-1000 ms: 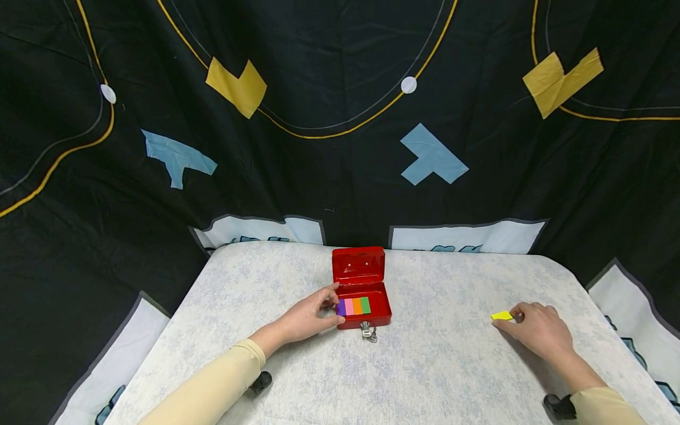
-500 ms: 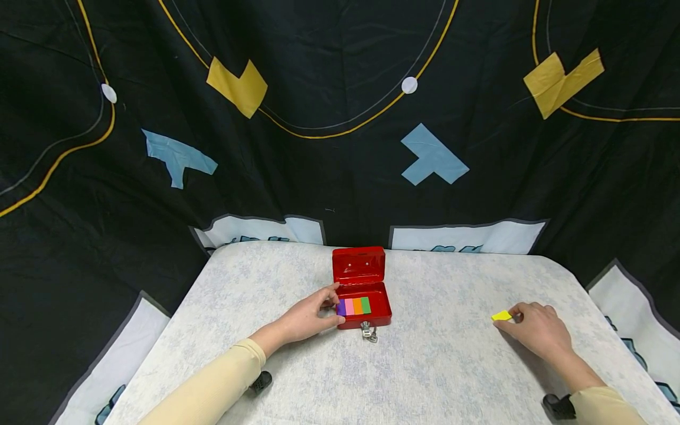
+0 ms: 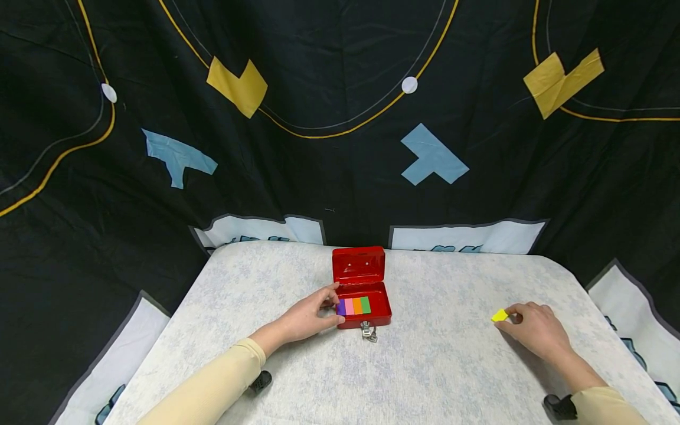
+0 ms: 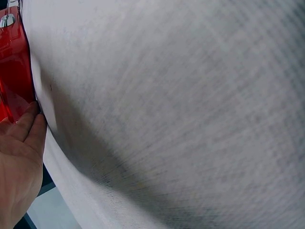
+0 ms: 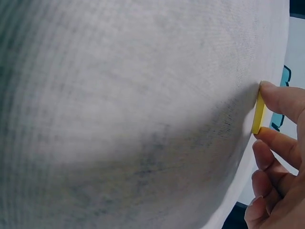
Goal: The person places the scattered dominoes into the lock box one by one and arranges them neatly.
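An open red cash box (image 3: pixel 380 302) stands on the table with its lid (image 3: pixel 358 264) raised. A row of small flat pieces lies at the left inside it: purple (image 3: pixel 341 307), pink (image 3: pixel 349 306), orange (image 3: pixel 358 306) and green (image 3: pixel 365 305). My left hand (image 3: pixel 305 317) grips the box's left side, thumb at the front corner and fingers toward the back; its fingers (image 4: pixel 34 133) touch the red wall. Far to the right, my right hand (image 3: pixel 539 330) pinches a small flat yellow block (image 3: pixel 499 316) by its ends between thumb and index finger, as the right wrist view shows.
A padlock (image 3: pixel 366 330) with keys (image 3: pixel 373 336) hangs at the front of the box. Pale mottled cloth covers the table (image 3: pixel 425 366). A black curtain (image 3: pixel 340 177) with paper shapes hangs behind it.
The yellow block has turned a little in my right hand, and that hand has shifted slightly to the left. My left hand and the box have not moved.
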The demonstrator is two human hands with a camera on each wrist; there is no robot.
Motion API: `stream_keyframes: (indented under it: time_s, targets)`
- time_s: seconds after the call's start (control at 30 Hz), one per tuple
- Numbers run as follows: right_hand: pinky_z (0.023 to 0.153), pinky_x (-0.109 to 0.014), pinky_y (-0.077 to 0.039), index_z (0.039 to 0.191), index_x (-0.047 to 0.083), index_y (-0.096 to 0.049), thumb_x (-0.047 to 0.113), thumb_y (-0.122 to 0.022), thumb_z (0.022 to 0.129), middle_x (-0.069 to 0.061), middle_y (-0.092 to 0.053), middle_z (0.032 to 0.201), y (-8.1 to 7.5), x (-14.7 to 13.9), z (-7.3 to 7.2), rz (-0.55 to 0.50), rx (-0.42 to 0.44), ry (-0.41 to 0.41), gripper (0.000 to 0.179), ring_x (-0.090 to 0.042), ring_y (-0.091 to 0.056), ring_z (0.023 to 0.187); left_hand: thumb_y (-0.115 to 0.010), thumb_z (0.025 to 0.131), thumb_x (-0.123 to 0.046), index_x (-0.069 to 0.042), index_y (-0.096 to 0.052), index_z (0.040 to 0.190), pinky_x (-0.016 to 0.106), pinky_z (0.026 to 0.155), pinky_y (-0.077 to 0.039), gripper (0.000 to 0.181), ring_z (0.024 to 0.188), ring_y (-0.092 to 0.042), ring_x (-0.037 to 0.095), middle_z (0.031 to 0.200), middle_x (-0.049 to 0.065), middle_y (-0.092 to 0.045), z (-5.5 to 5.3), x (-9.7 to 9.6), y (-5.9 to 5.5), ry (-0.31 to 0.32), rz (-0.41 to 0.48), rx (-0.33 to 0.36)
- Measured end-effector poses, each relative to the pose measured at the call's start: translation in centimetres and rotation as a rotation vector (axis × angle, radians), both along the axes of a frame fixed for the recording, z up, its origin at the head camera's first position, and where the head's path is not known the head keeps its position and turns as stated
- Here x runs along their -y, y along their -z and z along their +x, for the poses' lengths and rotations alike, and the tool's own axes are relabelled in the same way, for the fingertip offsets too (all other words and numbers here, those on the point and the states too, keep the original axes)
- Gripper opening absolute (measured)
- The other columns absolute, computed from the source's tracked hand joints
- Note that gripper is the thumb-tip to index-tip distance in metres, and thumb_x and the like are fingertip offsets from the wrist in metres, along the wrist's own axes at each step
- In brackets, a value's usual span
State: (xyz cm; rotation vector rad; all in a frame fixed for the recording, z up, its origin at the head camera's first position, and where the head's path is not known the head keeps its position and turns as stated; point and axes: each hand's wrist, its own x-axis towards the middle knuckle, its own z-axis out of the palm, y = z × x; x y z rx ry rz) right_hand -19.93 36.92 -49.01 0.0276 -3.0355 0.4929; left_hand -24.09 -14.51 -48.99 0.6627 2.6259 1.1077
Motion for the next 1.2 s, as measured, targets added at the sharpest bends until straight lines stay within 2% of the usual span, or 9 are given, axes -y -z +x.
stream_keyframes:
  time_s: [0.47,0.73,0.93,1.2]
  targets:
    - [0.066,-0.04,-0.039,0.127,-0.005,-0.065,0.033,-0.076,0.091,-0.006,-0.057,0.087,-0.34,-0.03,-0.35,-0.021,0.119,-0.026,0.053,-0.029,-0.047,0.085,-0.075,0.092,-0.046,-0.02,-0.056,0.116,0.048,0.112,-0.04,0.04,0.134,-0.052,0.019,0.166,-0.004,-0.031,-0.03,-0.04,-0.02,-0.006,-0.01,-0.005]
    - [0.067,-0.042,-0.04,0.13,-0.006,-0.062,0.035,-0.076,0.091,-0.006,-0.057,0.087,-0.41,-0.16,-0.22,-0.049,0.127,-0.011,0.059,-0.028,-0.048,0.085,-0.075,0.092,-0.046,-0.02,-0.055,0.117,0.048,0.112,-0.04,0.041,0.134,-0.052,0.02,0.166,-0.004,-0.031,-0.03,-0.05,0.01,-0.008,-0.002,0.003]
    - [0.066,-0.039,-0.041,0.126,-0.007,-0.063,0.035,-0.077,0.09,-0.006,-0.059,0.088,-0.4,-0.39,-0.18,-0.08,0.124,-0.019,0.057,-0.025,-0.05,0.081,-0.074,0.092,-0.047,-0.02,-0.055,0.116,0.048,0.111,-0.041,0.041,0.134,-0.052,0.019,0.166,-0.004,-0.031,0.0,-0.05,0.06,-0.006,-0.001,-0.002]
    - [0.066,-0.037,-0.043,0.128,-0.007,-0.062,0.033,-0.077,0.09,-0.007,-0.06,0.092,-0.24,-0.74,-0.19,-0.146,0.13,-0.033,0.057,-0.024,-0.051,0.081,-0.075,0.092,-0.047,-0.021,-0.055,0.116,0.047,0.111,-0.041,0.041,0.133,-0.053,0.019,0.166,-0.004,-0.031,0.0,-0.06,0.01,-0.01,-0.01,-0.008]
